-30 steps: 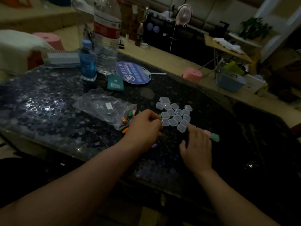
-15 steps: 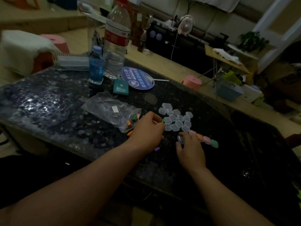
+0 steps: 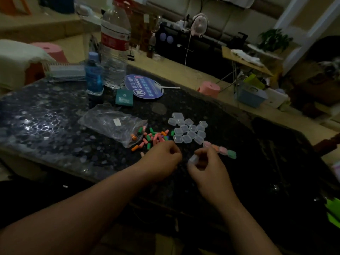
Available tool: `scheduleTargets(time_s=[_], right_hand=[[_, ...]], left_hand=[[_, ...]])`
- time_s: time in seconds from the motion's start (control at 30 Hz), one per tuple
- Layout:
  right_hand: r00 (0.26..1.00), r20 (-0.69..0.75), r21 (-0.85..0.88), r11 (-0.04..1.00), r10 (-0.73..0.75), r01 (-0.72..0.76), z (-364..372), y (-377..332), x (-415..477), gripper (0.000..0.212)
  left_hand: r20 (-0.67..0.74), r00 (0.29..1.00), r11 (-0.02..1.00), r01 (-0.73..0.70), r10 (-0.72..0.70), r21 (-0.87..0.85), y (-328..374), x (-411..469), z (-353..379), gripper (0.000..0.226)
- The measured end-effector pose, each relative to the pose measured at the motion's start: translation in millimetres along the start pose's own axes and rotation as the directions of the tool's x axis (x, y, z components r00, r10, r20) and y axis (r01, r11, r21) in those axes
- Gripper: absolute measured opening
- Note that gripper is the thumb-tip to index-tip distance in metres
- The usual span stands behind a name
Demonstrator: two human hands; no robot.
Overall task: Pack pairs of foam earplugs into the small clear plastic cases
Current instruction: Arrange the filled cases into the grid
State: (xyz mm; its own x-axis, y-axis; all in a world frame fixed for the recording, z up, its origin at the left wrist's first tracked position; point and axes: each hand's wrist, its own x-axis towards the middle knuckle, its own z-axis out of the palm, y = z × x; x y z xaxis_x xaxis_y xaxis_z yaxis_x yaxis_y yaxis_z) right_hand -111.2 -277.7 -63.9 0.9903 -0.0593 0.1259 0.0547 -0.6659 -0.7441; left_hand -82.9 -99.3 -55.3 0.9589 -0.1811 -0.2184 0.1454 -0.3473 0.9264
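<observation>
Dark speckled table (image 3: 46, 129), glossy top. Near the middle, a crumpled clear bag (image 3: 110, 124), mouth toward 3 o'clock, with loose earplugs (image 3: 152, 137) just beside the mouth. At 3 o'clock from these, a tight cluster of clear cases (image 3: 187, 129); at 5 o'clock from the cluster, a short row of coloured cases (image 3: 220, 150). Toward 12 o'clock, a teal packet (image 3: 124, 97) just beside a round blue fan (image 3: 144, 86). At 11 o'clock, upright, a small blue bottle (image 3: 94, 76) and a big water bottle (image 3: 115, 48). At 10 o'clock, a notebook (image 3: 66, 70).

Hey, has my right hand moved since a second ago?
Yes. The right hand has drawn back toward the person, off the cluster of clear cases it was touching, and now pinches one clear case.
</observation>
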Motion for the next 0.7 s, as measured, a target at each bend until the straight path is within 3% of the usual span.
scheduleTargets(time_s=[0.13, 0.3, 0.4, 0.57, 0.7], right_hand=[[0.998, 0.062, 0.209, 0.977, 0.022, -0.034, -8.9, -5.3, -25.9, 0.02], [0.993, 0.107, 0.142, 0.989, -0.046, 0.031, -11.8, -9.0, -29.7, 0.025], [0.984, 0.177, 0.273, 0.96, 0.007, -0.056, -12.0, -10.5, -25.6, 0.027], [0.935, 0.297, 0.367, 0.881, 0.192, -0.298, -8.9, -9.0, -14.2, 0.013], [0.918, 0.329, 0.333, 0.883, 0.22, -0.331, -6.7, -6.9, -16.8, 0.011]], left_hand=[[0.205, 0.978, 0.986, 0.076, -0.045, -0.145, 5.8, -11.8, 7.9, 0.021], [0.193, 0.981, 0.969, 0.067, -0.021, -0.237, 5.5, -18.7, 7.0, 0.034], [0.169, 0.986, 0.968, 0.047, -0.005, -0.246, 1.7, -18.8, 0.7, 0.033], [0.119, 0.992, 0.999, -0.033, 0.035, -0.015, -10.0, -19.1, -6.7, 0.026], [0.185, 0.983, 0.999, -0.018, 0.01, 0.04, -16.3, -18.6, -2.0, 0.027]])
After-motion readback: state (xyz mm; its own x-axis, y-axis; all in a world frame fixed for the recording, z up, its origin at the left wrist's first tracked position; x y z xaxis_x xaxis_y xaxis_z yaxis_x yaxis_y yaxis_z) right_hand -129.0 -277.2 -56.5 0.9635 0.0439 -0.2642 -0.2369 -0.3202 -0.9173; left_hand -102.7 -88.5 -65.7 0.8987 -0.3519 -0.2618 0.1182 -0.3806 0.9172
